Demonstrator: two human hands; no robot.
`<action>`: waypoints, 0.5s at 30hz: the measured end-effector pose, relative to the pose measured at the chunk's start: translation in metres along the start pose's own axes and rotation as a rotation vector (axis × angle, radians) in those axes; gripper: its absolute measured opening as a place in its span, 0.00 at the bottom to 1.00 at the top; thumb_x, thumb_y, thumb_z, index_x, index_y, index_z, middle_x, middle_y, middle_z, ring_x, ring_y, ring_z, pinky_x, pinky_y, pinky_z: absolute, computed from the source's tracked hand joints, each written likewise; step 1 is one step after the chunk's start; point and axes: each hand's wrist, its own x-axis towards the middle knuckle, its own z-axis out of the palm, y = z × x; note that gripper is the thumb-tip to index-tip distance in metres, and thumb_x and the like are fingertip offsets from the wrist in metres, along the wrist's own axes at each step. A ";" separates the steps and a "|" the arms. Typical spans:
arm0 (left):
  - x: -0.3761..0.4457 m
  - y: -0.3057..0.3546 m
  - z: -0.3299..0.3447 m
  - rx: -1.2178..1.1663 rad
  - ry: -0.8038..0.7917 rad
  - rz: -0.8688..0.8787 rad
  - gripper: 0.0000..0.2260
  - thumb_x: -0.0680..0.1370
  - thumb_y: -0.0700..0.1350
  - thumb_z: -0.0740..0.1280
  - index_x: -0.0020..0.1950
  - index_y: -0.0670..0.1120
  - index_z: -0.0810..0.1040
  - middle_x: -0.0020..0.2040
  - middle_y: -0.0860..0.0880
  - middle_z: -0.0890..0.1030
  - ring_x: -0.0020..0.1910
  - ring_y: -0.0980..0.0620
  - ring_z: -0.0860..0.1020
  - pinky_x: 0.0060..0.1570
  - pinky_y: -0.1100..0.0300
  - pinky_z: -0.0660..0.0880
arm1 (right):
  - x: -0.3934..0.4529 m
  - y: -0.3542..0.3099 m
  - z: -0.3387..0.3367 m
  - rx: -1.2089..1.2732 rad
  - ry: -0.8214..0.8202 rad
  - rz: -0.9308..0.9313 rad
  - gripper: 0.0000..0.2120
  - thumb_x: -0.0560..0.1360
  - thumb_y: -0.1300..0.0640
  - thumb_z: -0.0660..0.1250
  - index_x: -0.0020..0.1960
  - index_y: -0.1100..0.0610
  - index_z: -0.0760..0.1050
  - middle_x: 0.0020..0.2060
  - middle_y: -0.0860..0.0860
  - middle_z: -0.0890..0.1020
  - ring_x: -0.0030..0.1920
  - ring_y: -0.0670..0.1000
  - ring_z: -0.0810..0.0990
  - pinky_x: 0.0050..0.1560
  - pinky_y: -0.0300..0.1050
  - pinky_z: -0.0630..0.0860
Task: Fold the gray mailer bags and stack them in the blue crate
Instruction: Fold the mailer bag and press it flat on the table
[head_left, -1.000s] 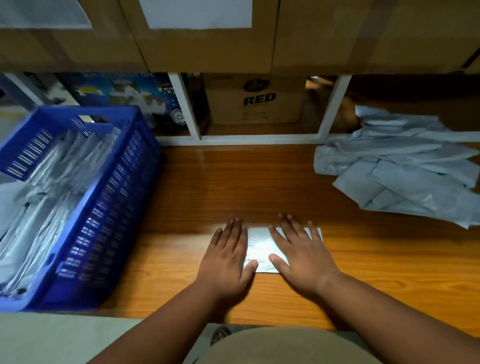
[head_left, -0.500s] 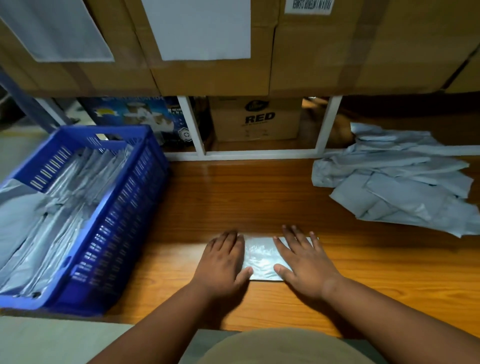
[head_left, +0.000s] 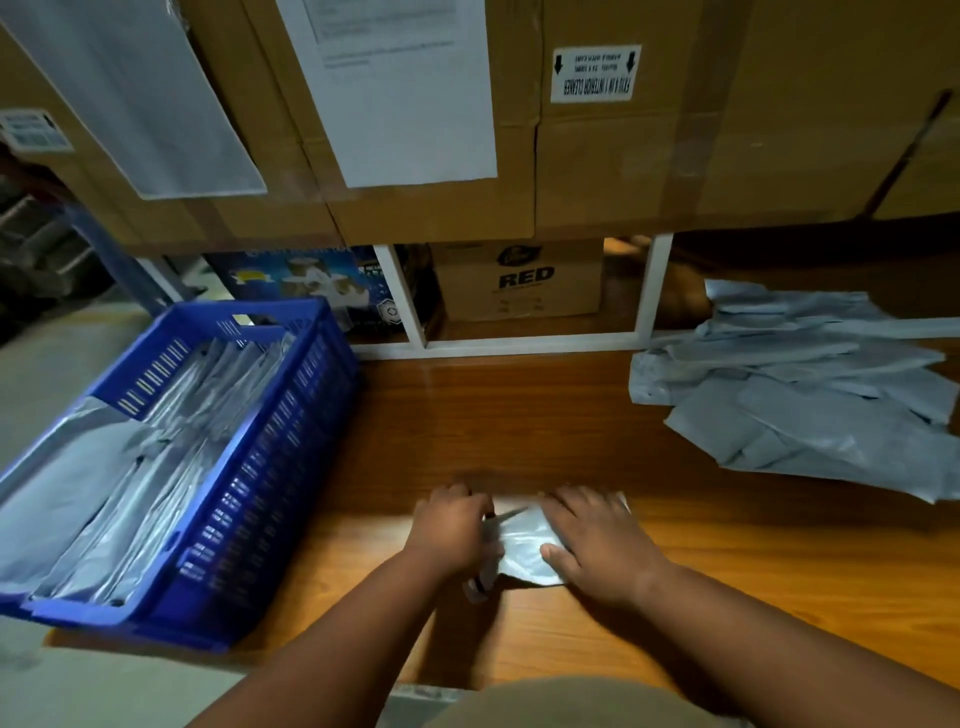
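Head view: half a second ago both hands lay flat, fingers straight, pressing the bag (head_left: 524, 545) to the worktop (head_left: 519, 415). Now the left hand (head_left: 451, 530) has curled; its fingers grip the bag's left end, and a corner of the bag sticks out crumpled below it. The right hand (head_left: 597, 540) still rests flat on the bag's right part, fingers relaxed and spread, holding it down. The camera has also tipped up, so more of the boxes (head_left: 623, 156) shows above.

This likely means the folding of this bag is finished and the left hand is taking it up for the crate (head_left: 270, 467).

The crate stands well to the left of the hands, already holding rows of folded bags (head_left: 156, 467). A loose pile (head_left: 810, 395) of unfolded bags lies beyond and to the right of the right hand, so much of the task remains. Between the left hand and the crate only bare worktop shows; the crate's near wall is what the bag must clear.
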 end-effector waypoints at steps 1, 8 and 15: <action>0.002 -0.002 -0.003 -0.032 -0.029 -0.032 0.19 0.75 0.63 0.73 0.62 0.57 0.79 0.62 0.50 0.76 0.65 0.44 0.73 0.61 0.48 0.71 | 0.004 -0.001 -0.010 0.002 -0.003 0.007 0.35 0.84 0.34 0.53 0.86 0.46 0.51 0.81 0.52 0.63 0.80 0.58 0.61 0.79 0.61 0.59; -0.009 -0.015 -0.037 -0.404 -0.021 -0.013 0.09 0.78 0.53 0.76 0.54 0.52 0.80 0.53 0.52 0.81 0.52 0.52 0.80 0.55 0.46 0.82 | 0.047 -0.018 -0.068 0.023 -0.044 -0.085 0.25 0.81 0.37 0.66 0.75 0.44 0.71 0.77 0.53 0.68 0.77 0.59 0.64 0.74 0.63 0.66; -0.058 -0.074 -0.121 -0.547 0.205 -0.022 0.06 0.79 0.49 0.76 0.48 0.56 0.80 0.47 0.55 0.83 0.45 0.59 0.82 0.46 0.57 0.83 | 0.087 -0.044 -0.113 0.101 -0.097 -0.250 0.04 0.81 0.49 0.71 0.52 0.49 0.80 0.49 0.47 0.80 0.50 0.50 0.80 0.49 0.50 0.77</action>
